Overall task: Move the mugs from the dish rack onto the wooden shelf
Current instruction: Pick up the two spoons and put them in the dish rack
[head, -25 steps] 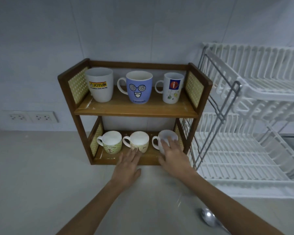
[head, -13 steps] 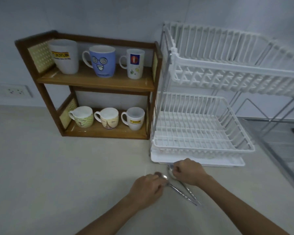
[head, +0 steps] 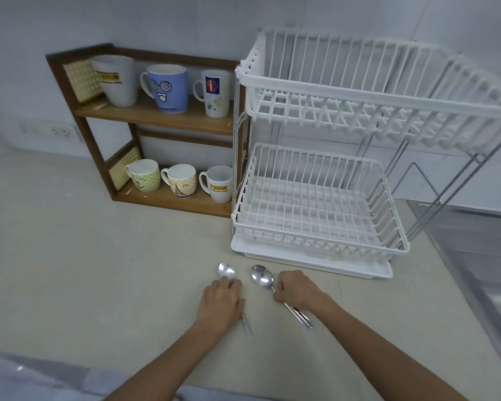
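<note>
Head view: six mugs (head: 177, 183) sit on the wooden shelf (head: 154, 114), three per tier; dish rack (head: 315, 198) holds none; our left hand (head: 221, 303) grips one spoon (head: 226, 271), right hand (head: 297, 290) clenches another spoon (head: 262, 277), both on the counter (head: 84, 270).

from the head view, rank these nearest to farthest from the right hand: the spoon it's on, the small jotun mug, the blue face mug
1. Spoon, under the right hand on the counter.
2. Small JOTUN mug, lower shelf, right end.
3. Blue face mug, upper shelf, middle.
</note>
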`<action>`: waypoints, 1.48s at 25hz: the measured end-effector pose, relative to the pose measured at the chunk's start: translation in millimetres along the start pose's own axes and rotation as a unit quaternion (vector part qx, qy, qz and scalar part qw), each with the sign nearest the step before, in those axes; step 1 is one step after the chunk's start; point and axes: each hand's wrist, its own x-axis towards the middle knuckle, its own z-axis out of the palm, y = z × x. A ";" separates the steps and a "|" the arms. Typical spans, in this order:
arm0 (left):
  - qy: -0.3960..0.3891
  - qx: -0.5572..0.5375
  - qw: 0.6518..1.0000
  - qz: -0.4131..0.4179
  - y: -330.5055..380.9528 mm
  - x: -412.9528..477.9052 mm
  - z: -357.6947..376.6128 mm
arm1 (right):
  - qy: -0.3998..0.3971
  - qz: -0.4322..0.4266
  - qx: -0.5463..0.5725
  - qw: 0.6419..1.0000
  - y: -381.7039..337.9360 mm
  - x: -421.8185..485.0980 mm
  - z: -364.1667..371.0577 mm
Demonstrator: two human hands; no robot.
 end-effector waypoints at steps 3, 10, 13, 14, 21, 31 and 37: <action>-0.051 -0.038 0.992 -0.108 -2.0 1.3 4.2 | -0.021 -0.027 -0.015 0.999 -0.4 3.6 -6.2; -0.185 -0.352 0.892 -0.217 -9.4 9.0 -22.1 | -0.040 -0.102 0.089 0.990 10.3 -6.6 -21.4; -0.295 -0.509 0.790 -0.174 -18.7 15.8 -52.3 | -0.039 -0.114 0.212 0.970 12.8 -18.1 -55.7; -0.313 -0.542 0.766 -0.149 -20.8 22.7 -63.6 | -0.028 -0.116 0.245 0.962 13.9 -19.8 -69.8; -0.163 -0.656 0.727 -0.122 21.0 124.6 -122.8 | 0.156 -0.054 0.407 0.899 15.8 30.7 -146.0; -0.076 -0.562 0.779 -0.268 53.1 219.5 -55.8 | 0.231 0.067 0.397 0.886 33.2 122.8 -124.6; -0.105 -0.551 0.779 -0.280 57.6 233.9 -35.3 | 0.225 0.037 0.324 0.918 39.4 136.8 -115.1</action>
